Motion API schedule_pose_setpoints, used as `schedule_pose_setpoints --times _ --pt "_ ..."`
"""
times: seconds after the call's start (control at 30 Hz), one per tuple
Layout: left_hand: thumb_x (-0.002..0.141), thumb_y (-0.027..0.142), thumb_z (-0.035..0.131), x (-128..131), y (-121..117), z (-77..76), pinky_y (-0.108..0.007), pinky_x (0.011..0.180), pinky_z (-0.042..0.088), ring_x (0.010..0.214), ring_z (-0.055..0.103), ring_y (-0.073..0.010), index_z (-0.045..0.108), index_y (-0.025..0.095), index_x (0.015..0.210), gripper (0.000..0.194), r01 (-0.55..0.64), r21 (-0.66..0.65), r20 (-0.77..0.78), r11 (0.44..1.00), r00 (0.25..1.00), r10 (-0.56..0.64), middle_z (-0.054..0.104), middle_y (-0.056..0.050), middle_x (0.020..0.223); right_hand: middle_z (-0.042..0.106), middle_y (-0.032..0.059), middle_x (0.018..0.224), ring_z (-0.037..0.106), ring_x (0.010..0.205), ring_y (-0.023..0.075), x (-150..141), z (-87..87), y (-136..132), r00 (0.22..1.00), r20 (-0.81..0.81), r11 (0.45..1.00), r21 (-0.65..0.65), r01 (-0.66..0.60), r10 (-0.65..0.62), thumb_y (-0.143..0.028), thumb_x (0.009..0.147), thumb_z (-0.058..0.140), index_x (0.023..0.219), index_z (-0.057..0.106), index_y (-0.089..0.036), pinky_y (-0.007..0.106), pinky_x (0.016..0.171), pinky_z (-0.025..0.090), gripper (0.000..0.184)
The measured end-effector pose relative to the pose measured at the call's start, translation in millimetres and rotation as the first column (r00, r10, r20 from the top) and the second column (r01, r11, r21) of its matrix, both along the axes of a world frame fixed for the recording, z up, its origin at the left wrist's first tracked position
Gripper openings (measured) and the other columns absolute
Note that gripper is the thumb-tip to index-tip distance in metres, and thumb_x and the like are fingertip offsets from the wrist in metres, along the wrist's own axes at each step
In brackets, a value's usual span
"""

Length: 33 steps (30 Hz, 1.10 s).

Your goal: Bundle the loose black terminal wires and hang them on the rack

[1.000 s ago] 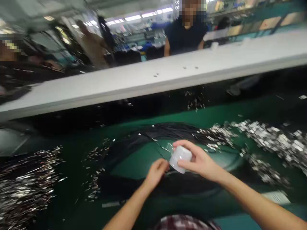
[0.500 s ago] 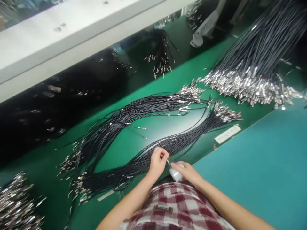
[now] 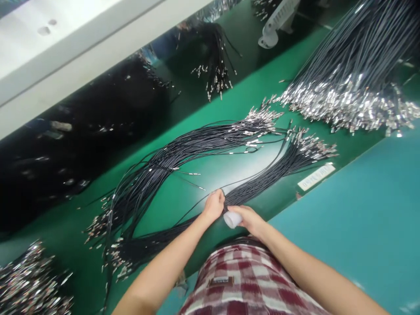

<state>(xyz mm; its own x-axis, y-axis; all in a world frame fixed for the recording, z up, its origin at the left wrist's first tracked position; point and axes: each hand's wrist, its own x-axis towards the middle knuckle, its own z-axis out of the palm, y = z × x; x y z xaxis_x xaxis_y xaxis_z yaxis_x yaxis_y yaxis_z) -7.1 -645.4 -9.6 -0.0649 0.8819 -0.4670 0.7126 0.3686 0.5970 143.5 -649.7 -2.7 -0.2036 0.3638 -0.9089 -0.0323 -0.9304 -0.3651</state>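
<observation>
My left hand (image 3: 215, 204) is closed around the middle of the nearer bundle of black cables (image 3: 259, 186), squeezing it into a narrow waist. The bundle fans out on both sides to silver connector ends. In my right hand (image 3: 252, 219), just beside the left, is a white roll of tape (image 3: 232, 219). Its rim is close against the cables; any strip between roll and bundle is hidden by the fingers. Behind my hands a second black cable bundle (image 3: 183, 146) lies loose in a curve on the green table (image 3: 183, 194).
A large heap of cables (image 3: 348, 100) with silver ends covers the back right. Another heap of connectors (image 3: 33, 280) sits at the lower left. A white shelf edge (image 3: 82, 65) crosses above the table's dark back. A label strip (image 3: 316, 176) is stuck near the front edge.
My left hand has gone from a pinch above the bundle to gripping it. My right hand has brought the tape roll up and left against the cables, which are now drawn together.
</observation>
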Motion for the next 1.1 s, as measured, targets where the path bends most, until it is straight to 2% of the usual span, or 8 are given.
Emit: schedule_pose_setpoints --times 0.1,0.17,0.37,0.57,0.77,0.87,0.93,1.1 --pt "0.089 0.013 0.044 5 0 1.4 -0.039 0.094 0.039 0.109 0.050 -0.0243 0.053 0.020 0.082 0.013 0.010 0.187 -0.068 0.982 0.998 0.003 0.053 -0.011 0.119 0.062 0.0015 0.062 0.053 0.054 0.0111 -4 5.4 6 0.998 0.044 0.999 -0.015 -0.050 0.051 -0.037 0.066 0.078 0.075 0.064 -0.013 0.021 0.047 0.037 0.030" --pt "0.089 0.012 0.041 8 -1 0.6 -0.037 0.092 0.041 0.101 0.054 -0.0215 0.053 0.020 0.083 0.015 -0.044 0.180 -0.030 0.983 0.998 0.050 0.052 -0.011 0.116 0.061 0.0013 0.062 0.053 0.054 0.0113 -7 6.9 5 0.996 0.075 0.999 -0.001 -0.038 0.038 -0.039 0.068 0.077 0.077 0.065 -0.013 0.022 0.046 0.036 0.030" --pt "0.078 0.006 0.047 10 4 -4.2 -0.026 0.069 0.038 0.065 0.046 -0.0138 0.048 0.019 0.066 0.018 -0.183 -0.257 0.297 0.949 0.919 0.258 0.046 0.004 0.062 0.064 -0.0013 0.068 0.055 0.058 0.0128 6 -3.0 -14 0.996 -0.041 0.996 0.049 0.079 -0.077 -0.033 0.053 0.083 0.080 0.061 -0.017 0.023 0.050 0.039 0.038" --pt "0.074 0.012 0.053 0 3 9.0 -0.021 0.061 0.035 0.060 0.043 -0.0100 0.048 0.017 0.065 0.011 -0.103 -0.390 0.493 0.915 0.816 0.302 0.047 0.005 0.061 0.068 0.0003 0.076 0.060 0.067 0.0155 19 0.8 -13 0.972 -0.234 0.997 0.066 0.033 -0.016 -0.030 0.048 0.085 0.083 0.065 -0.017 0.026 0.065 0.045 0.043" --pt "0.073 0.033 0.069 -18 -2 26.4 -0.021 0.058 0.035 0.060 0.047 -0.0097 0.046 0.019 0.075 0.027 0.098 -0.597 0.711 0.796 0.525 0.469 0.048 0.005 0.067 0.069 0.0011 0.078 0.059 0.071 0.0175 26 17.2 -1 0.943 -0.217 0.944 0.269 -0.189 0.251 -0.033 0.051 0.084 0.084 0.069 -0.015 0.028 0.069 0.044 0.040" --pt "0.072 0.036 0.073 -16 -1 26.3 -0.021 0.058 0.038 0.061 0.050 -0.0104 0.046 0.019 0.076 0.032 0.168 -0.613 0.719 0.772 0.523 0.458 0.049 0.005 0.067 0.069 0.0028 0.074 0.060 0.070 0.0193 32 23.7 -2 0.927 -0.173 0.920 0.275 -0.280 0.334 -0.038 0.055 0.082 0.079 0.068 -0.014 0.029 0.067 0.044 0.036" --pt "0.075 0.039 0.070 -9 -5 22.4 -0.022 0.058 0.039 0.060 0.051 -0.0108 0.045 0.020 0.076 0.032 0.120 -0.571 0.712 0.812 0.565 0.417 0.049 0.005 0.066 0.068 0.0042 0.071 0.061 0.069 0.0203 36 26.2 -7 0.940 -0.053 0.918 0.242 -0.316 0.338 -0.040 0.059 0.080 0.073 0.065 -0.014 0.029 0.064 0.044 0.033" --pt "0.084 0.041 0.057 13 -27 9.0 -0.022 0.055 0.040 0.056 0.052 -0.0106 0.040 0.021 0.075 0.028 -0.052 -0.413 0.615 0.909 0.720 0.321 0.050 0.007 0.064 0.069 0.0037 0.075 0.064 0.067 0.0205 41 20.5 -22 0.984 0.104 0.984 0.085 -0.155 0.146 -0.038 0.059 0.081 0.086 0.059 -0.017 0.029 0.059 0.046 0.040"
